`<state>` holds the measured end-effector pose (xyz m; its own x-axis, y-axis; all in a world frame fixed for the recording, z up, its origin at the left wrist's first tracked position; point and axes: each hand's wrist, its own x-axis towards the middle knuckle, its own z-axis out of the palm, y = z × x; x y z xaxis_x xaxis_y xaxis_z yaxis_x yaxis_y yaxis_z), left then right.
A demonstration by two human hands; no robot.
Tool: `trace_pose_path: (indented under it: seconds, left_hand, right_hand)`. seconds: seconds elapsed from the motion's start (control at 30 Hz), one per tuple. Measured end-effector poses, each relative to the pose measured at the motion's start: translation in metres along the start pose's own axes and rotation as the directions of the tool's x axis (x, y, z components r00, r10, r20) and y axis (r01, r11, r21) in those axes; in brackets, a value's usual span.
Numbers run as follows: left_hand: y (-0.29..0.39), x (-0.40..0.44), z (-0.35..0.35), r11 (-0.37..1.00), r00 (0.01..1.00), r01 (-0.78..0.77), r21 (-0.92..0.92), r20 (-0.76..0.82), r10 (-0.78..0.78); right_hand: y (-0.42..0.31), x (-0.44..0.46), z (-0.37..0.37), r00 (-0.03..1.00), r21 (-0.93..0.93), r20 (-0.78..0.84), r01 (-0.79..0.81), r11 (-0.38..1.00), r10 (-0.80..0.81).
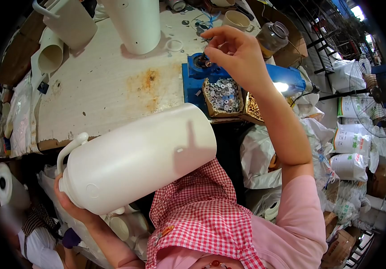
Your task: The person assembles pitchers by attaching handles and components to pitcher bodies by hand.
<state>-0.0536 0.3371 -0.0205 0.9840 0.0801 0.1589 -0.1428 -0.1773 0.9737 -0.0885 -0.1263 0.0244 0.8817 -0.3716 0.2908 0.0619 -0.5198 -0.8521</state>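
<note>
A large white plastic jug (139, 157) lies tilted across my lap, its wide end raised toward the table edge. My left hand (69, 201) is wrapped round its narrow end, below the curved handle (69, 150). My right hand (235, 54) hovers over the small metal tip of a blue machine (190, 85), its fingers curled toward a pinch. What they hold, if anything, is too small to make out. Below that hand sit a box of grey washers (223, 95) and a box of brass-coloured small parts (253, 107).
White jugs (134, 27) stand at the table's far side, beside a white tube (51, 56). A cup (237, 20) and a glass jar (273, 36) stand behind the machine. A lit lamp (281, 86) and a fan (374, 94) are on the right. Another person (40, 246) sits lower left.
</note>
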Motion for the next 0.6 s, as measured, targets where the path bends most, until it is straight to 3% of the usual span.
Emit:
trace_pose_path:
  seconds: [0.1,0.17,0.2,0.27,0.33,0.37,0.4,0.47,0.5,0.53,0.6]
  left_hand:
    - [0.006,0.001,0.004,0.999,0.998,-0.050,0.007,0.035,0.050]
    - [0.005,0.006,0.000,0.934,0.986,-0.158,0.320,0.002,0.166]
    - [0.007,0.008,-0.001,0.933,0.986,-0.160,0.322,-0.002,0.169]
    - [0.013,0.010,0.001,0.988,0.993,-0.093,0.122,-0.064,0.101]
    - [0.015,0.019,0.008,0.998,0.996,-0.060,0.032,-0.071,0.062]
    - [0.015,0.027,0.012,0.998,0.997,-0.028,-0.064,-0.074,0.024]
    - [0.009,0.035,0.013,0.998,0.997,-0.035,-0.060,-0.069,0.031]
    - [-0.005,0.056,0.015,0.973,0.998,-0.056,-0.222,0.004,0.058]
    - [0.003,0.063,0.030,0.942,1.000,0.013,-0.337,0.009,-0.011]
    - [0.011,0.068,0.045,0.942,1.000,0.004,-0.335,0.008,-0.002]
    - [0.023,0.078,0.078,0.899,0.984,0.113,-0.424,0.171,-0.043]
  right_hand:
    - [0.000,-0.005,0.001,0.999,-0.023,-0.015,0.039,0.999,-0.039]
    - [-0.013,-0.022,0.002,0.971,-0.069,-0.229,0.061,0.996,-0.075]
    - [-0.014,-0.034,0.002,0.970,-0.065,-0.228,0.065,0.996,-0.078]
    - [-0.010,-0.061,0.002,0.959,0.300,0.186,-0.263,0.917,0.214]
    - [-0.015,-0.074,0.030,0.912,0.524,0.390,-0.331,0.785,0.125]
    - [-0.012,-0.078,0.042,0.922,0.554,0.371,-0.319,0.769,0.115]
    - [-0.025,-0.075,0.052,0.953,0.702,0.301,-0.237,0.672,0.021]
    - [-0.033,-0.060,0.053,0.967,0.613,0.228,-0.231,0.755,0.111]
    - [-0.034,-0.054,0.048,0.980,0.616,0.173,-0.187,0.765,0.100]
    - [-0.033,-0.049,0.041,0.989,0.614,0.120,-0.143,0.776,0.087]
    - [-0.028,-0.047,0.025,0.996,0.545,-0.019,-0.067,0.836,0.092]
